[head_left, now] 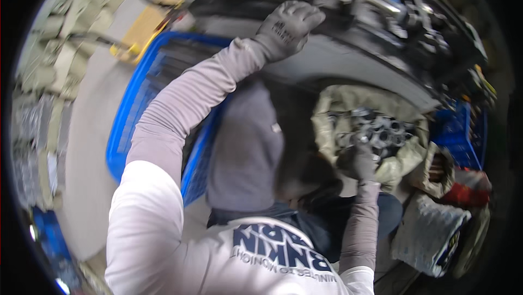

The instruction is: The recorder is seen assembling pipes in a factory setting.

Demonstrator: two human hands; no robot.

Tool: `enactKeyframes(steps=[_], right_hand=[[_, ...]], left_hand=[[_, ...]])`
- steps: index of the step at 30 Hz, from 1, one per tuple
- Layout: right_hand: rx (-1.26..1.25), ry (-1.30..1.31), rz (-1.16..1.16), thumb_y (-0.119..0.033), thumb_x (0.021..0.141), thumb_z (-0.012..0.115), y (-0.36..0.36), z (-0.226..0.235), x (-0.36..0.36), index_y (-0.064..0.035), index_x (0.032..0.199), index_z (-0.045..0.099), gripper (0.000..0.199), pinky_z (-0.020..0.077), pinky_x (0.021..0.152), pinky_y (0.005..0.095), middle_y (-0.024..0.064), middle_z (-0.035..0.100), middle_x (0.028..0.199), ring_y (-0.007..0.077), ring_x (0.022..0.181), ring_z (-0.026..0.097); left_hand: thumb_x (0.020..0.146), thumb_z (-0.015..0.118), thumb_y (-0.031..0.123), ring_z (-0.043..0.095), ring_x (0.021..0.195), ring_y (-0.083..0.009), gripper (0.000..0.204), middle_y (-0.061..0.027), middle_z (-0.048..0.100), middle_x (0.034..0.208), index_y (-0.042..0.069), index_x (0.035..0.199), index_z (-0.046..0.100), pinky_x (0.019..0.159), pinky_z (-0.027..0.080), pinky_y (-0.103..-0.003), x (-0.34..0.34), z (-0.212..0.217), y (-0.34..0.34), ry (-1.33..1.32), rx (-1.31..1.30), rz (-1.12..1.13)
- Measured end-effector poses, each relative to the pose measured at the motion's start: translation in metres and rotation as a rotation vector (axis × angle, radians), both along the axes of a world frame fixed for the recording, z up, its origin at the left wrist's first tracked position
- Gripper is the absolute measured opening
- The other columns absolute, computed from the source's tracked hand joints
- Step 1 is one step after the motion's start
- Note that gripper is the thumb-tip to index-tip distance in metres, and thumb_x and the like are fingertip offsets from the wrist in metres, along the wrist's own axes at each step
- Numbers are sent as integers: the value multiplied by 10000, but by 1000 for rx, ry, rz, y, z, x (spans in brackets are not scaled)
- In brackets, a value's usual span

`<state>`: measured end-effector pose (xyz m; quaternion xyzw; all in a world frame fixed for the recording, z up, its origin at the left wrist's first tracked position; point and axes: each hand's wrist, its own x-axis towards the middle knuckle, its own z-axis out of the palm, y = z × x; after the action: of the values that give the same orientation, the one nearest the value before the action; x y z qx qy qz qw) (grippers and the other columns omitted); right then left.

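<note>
My left hand [287,29], in a grey glove, is stretched forward to the front edge of the dark machine bench [340,58]. Its fingers are curled closed, and whatever may be inside them is hidden. To the right, my right hand [359,160], also gloved in grey, reaches into an open beige sack [343,96] with a rolled-down rim. Grey ring-shaped metal parts [384,130] fill the sack, right by its fingertips. Motion blur and the parts hide how these fingers are set.
A blue plastic crate [122,120] stands under my left arm. Yellow-handled tools [128,50] lie at the far left, near piled beige bags [62,39]. Right of the sack are a blue bin [455,131], a small bag of brownish parts [437,169] and a white sack [427,229].
</note>
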<state>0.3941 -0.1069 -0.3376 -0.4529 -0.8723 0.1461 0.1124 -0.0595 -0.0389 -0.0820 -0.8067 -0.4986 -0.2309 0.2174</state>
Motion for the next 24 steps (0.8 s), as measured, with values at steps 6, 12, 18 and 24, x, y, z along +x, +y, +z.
enactKeyframes(steps=[6,12,18,24], right_hand=[[-577,591,-209,-62,972,625,-1,110,-15,4,1482,600,515,487,1099,372,167,640,1464,256,1307,626],[-535,704,-210,-138,975,636,-24,146,-60,42,1491,578,549,463,1132,381,157,618,1467,254,1317,604],[-615,762,-159,-264,993,643,-45,160,-81,35,1502,581,594,468,1120,380,160,642,1440,245,1315,604],[-740,1163,-196,-139,1019,651,-64,138,-94,13,1383,646,395,581,1002,396,123,629,1432,244,1227,662]], left_hand=[[847,660,71,624,1254,-358,421,-156,685,1316,71,1267,683,1089,482,-489,-205,-112,-294,-118,-201,561],[843,660,111,556,1360,-330,491,-143,629,1403,34,1328,648,1126,444,-473,-239,-197,-571,229,-962,732],[880,644,215,523,1369,-322,602,-174,588,1406,-30,1424,560,1176,388,-454,-187,-224,-599,522,-819,758],[720,687,84,616,1111,-355,297,-141,673,1073,79,1016,702,991,467,-487,-192,-219,-548,46,-913,732]])
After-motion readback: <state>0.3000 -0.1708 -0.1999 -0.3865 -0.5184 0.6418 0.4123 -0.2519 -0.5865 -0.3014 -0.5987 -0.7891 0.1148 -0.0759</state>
